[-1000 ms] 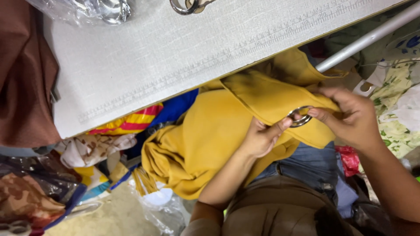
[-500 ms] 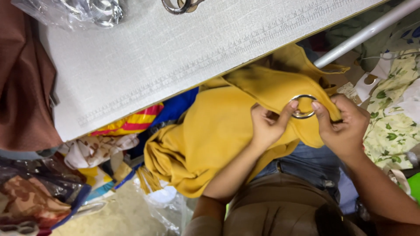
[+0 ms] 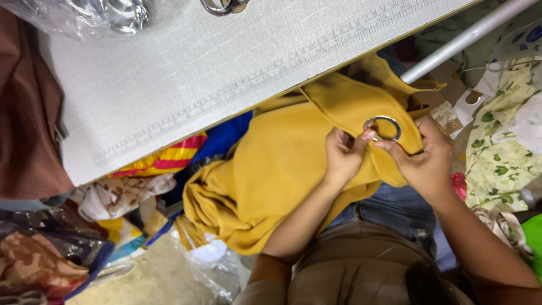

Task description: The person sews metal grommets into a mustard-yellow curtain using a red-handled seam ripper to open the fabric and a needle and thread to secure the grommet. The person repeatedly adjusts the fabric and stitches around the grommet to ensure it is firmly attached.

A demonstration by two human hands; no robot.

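Observation:
A mustard-yellow cloth (image 3: 271, 181) hangs from the edge of the white table (image 3: 226, 73) into my lap. A silver metal ring (image 3: 383, 127) is set in a folded band of this cloth. My left hand (image 3: 343, 153) pinches the cloth at the ring's left side, fingertips on the rim. My right hand (image 3: 424, 159) grips the folded band just below and right of the ring, thumb at its lower edge. Both hands are close together, almost touching.
On the table's far edge lie more metal rings (image 3: 223, 5) and a clear plastic bag (image 3: 96, 14). A brown cloth (image 3: 25, 113) hangs at left. Striped and blue fabrics (image 3: 169, 158) pile below the table. A white pole (image 3: 468, 36) and floral fabric (image 3: 502, 152) are at right.
My right hand has slid off the ring to its lower right, leaving the ring uncovered. My left hand has come up to the ring's left rim. The cloth has shifted slightly.

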